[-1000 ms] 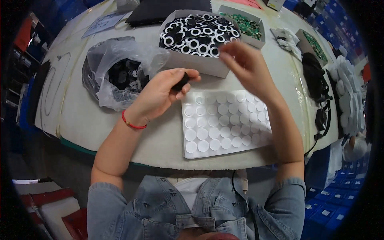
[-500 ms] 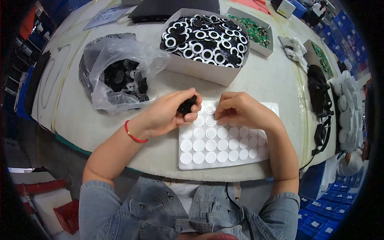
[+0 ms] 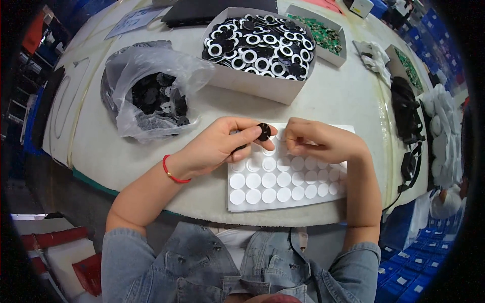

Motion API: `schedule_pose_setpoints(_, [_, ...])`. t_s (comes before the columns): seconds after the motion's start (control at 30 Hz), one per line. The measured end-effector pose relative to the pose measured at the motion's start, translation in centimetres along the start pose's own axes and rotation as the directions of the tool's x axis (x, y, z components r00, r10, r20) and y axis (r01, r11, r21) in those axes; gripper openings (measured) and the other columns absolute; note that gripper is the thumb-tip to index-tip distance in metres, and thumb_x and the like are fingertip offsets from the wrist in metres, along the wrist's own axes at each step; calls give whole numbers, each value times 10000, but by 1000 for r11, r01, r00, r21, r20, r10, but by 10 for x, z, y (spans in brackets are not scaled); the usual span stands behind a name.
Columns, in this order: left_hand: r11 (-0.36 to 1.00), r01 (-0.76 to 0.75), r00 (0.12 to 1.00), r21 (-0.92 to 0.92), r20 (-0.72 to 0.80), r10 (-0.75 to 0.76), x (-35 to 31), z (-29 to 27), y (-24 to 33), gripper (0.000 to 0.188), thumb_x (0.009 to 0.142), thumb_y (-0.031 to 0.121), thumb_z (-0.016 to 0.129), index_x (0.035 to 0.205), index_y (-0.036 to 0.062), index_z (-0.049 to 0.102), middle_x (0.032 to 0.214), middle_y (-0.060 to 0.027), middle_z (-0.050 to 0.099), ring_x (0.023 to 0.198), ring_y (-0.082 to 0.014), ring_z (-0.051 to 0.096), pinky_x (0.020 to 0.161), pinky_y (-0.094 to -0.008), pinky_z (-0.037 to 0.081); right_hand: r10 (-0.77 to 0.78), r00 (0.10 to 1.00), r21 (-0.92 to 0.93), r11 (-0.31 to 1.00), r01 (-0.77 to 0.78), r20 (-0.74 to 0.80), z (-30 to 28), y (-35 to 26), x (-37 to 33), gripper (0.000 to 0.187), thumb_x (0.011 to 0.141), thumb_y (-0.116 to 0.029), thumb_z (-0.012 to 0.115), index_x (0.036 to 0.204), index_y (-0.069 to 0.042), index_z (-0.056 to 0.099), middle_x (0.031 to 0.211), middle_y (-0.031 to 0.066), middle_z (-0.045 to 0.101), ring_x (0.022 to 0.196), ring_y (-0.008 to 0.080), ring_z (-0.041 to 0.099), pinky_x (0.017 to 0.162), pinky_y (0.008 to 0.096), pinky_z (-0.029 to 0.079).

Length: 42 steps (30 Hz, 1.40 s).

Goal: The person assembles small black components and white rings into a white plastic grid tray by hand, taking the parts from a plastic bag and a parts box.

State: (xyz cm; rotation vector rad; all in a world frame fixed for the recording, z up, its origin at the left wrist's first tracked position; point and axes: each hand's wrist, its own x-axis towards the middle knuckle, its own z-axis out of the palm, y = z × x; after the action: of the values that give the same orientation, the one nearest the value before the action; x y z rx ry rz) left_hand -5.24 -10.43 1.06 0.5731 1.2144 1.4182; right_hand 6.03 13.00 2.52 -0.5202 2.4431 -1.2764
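My left hand pinches a small black disc between thumb and fingertips, and more black shows under its curled fingers. Just to the right, my right hand hovers over the sheet with thumb and fingers pressed together. Whatever may be in that pinch is hidden. Under both hands lies a white sheet of round white stickers, set in rows. The hands cover part of its upper rows.
A clear plastic bag of black discs stands at the left. Behind the sheet is a white box full of black discs with white rings. A tray of green circuit boards sits behind it; dark straps lie at the right.
My left hand has shifted right and brought one black disc out to its fingertips. My right hand has moved slightly right, its fingers still together.
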Motion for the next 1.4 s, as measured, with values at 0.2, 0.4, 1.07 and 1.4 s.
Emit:
schedule_pose_setpoints(0.2, [999, -42, 997, 26, -66, 44, -1, 5, -1, 319, 983, 216, 519, 1207, 0, 591, 875, -50, 676, 533, -4, 404, 444, -151, 313, 54, 927, 595, 781, 193, -372, 9, -26, -3, 122, 922, -131, 607, 931, -27, 545, 817, 11, 578, 741, 82, 555, 679, 226, 459])
schedule_pose_setpoints(0.4, [995, -101, 992, -5, -80, 100, -2, 12, -10, 313, 979, 214, 533, 1219, 23, 597, 874, -36, 664, 535, -12, 415, 450, -151, 323, 243, 803, 624, 756, 195, -544, 43, -40, 15, 121, 906, -114, 633, 941, -22, 562, 829, 19, 606, 714, 74, 563, 633, 219, 466])
schedule_pose_setpoints(1.07, [951, 43, 997, -305, -52, -62, -3, 26, -12, 364, 963, 187, 553, 1266, -13, 519, 986, -67, 658, 890, -112, 627, 821, -239, 516, 83, 754, 392, 888, 242, -652, 55, -43, 14, 124, 862, 1, 652, 932, 21, 552, 834, 58, 619, 770, 93, 609, 682, 236, 513])
schedule_pose_setpoints(1.4, [996, -27, 997, 86, 70, 21, -7, 22, -18, 226, 878, 87, 658, 1086, -1, 639, 923, -68, 679, 807, -114, 644, 738, -245, 518, -34, 784, 267, 931, 250, -619, 61, -44, 10, 110, 844, 13, 657, 916, 40, 577, 841, 79, 634, 778, 120, 625, 701, 250, 525])
